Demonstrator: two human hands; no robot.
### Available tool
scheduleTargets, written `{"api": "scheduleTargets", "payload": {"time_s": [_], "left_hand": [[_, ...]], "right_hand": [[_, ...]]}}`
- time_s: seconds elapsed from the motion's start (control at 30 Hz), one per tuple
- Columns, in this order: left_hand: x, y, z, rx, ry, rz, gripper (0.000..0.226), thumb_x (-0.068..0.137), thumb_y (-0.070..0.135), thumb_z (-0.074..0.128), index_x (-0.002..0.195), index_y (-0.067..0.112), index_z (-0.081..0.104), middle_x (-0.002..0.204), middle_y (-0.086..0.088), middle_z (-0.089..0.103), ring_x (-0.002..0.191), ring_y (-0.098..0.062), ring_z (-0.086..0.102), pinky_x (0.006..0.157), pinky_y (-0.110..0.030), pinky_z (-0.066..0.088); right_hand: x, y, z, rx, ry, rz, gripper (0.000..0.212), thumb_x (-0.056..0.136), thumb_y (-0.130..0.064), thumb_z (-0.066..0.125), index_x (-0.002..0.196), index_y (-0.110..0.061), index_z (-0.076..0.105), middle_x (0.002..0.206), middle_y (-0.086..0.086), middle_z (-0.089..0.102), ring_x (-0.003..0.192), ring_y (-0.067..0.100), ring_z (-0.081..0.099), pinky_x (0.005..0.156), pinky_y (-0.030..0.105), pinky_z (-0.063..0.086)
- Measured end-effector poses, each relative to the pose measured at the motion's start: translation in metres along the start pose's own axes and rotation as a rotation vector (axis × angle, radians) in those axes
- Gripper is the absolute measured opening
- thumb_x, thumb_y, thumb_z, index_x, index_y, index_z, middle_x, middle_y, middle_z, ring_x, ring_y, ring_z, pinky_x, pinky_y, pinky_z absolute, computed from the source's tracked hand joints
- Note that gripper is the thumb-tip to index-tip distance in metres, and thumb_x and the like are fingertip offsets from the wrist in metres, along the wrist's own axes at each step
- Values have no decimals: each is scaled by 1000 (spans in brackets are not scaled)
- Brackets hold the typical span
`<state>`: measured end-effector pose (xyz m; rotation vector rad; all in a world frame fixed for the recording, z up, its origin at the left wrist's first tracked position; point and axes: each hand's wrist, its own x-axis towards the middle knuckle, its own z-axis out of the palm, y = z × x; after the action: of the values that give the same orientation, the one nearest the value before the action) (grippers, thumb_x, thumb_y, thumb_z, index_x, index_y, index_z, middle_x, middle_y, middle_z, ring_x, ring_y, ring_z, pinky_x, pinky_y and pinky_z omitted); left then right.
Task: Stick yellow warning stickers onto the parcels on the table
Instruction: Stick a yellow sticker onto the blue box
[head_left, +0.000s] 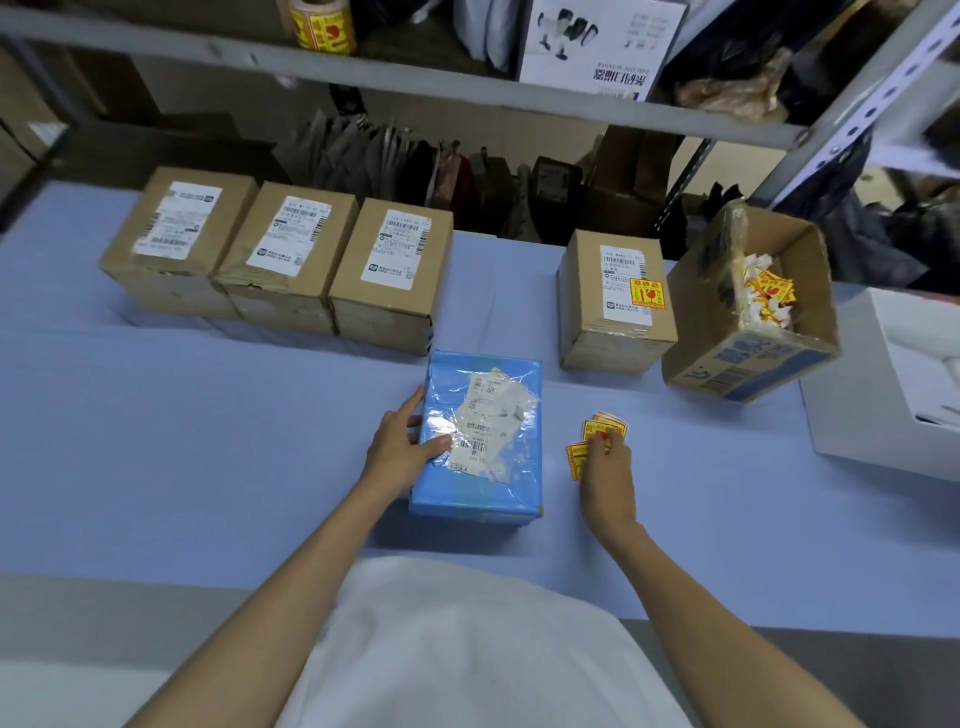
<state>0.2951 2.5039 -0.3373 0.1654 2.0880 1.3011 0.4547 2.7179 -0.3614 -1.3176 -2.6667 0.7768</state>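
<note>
On blue parcel (480, 491): left hand (401, 442) rests | right hand (607, 470) pinches yellow stickers (589, 432)

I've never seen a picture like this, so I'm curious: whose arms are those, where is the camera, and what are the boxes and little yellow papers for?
There is no machine here, just a person working. The camera sits on their head and looks down, so you see their own two arms. Their left hand rests on a blue parcel lying on the blue table. Their right hand pinches a few yellow stickers. Further back stand three brown parcels in a row without yellow stickers, and a fourth parcel that already has one. The open carton beside it holds more stickers and paper scraps.
</note>
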Motion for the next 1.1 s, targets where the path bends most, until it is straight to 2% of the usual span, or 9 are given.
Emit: {"api": "scheduleTargets", "payload": {"time_s": [0.13,0.23,0.5,0.63,0.73,0.8,0.87,0.97,1.1], "left_hand": [[-3,1,1,-10,10,15,83,78,22,77,146,37,31,126,-6,51,107,-24,62,96,-47,50],[-5,2,2,-11,25,24,81,80,18,76,146,33,32,123,-6,47,108,-25,60,98,-44,49],[-4,4,0,-19,17,9,82,78,21,78,145,35,33,124,-6,49,106,-25,61,95,-46,51],[-5,4,0,-22,20,-3,81,79,22,77,145,34,33,126,-6,49,108,-24,60,95,-46,51],[-6,7,1,-20,22,-24,82,79,22,77,146,33,32,126,-8,47,113,-26,58,97,-45,50],[-10,12,4,78,97,-22,84,78,21,78,147,29,30,130,-8,42,122,-25,49,102,-41,44],[-16,23,8,260,219,114,80,77,13,76,145,25,34,130,-5,39,124,-22,38,102,-31,38],[-18,53,16,207,227,349,50,79,2,67,124,22,57,118,-1,54,113,-19,50,92,-24,42],[-9,97,23,-32,64,272,26,86,23,68,111,19,63,103,4,62,93,-8,59,76,-11,46]], "right_hand": [[0,-1,-1,48,45,254,41,87,-13,66,114,8,44,120,26,44,110,43,45,88,46,39],[5,-5,-6,93,-8,452,56,80,-15,76,118,8,42,124,29,49,118,44,42,90,45,38],[16,-17,-13,224,116,495,25,89,-13,63,111,-1,57,116,20,59,106,39,56,84,43,45],[14,-13,-21,255,151,579,26,88,-6,61,114,-2,58,115,20,63,108,39,57,84,42,46],[13,-14,-25,284,255,525,24,88,-7,63,112,-2,58,113,18,62,105,38,59,84,41,45],[13,-25,-29,434,289,461,22,84,-5,68,105,-2,60,104,17,66,97,33,62,80,36,46],[15,-48,-36,610,274,392,18,77,-2,73,92,-6,63,92,15,68,82,25,63,72,31,48],[14,-93,-46,839,140,209,19,72,5,72,72,-12,65,70,4,66,63,13,59,64,28,50],[8,-143,-56,956,-172,61,27,74,10,65,65,-16,67,59,-3,64,56,4,58,57,16,48]]}}
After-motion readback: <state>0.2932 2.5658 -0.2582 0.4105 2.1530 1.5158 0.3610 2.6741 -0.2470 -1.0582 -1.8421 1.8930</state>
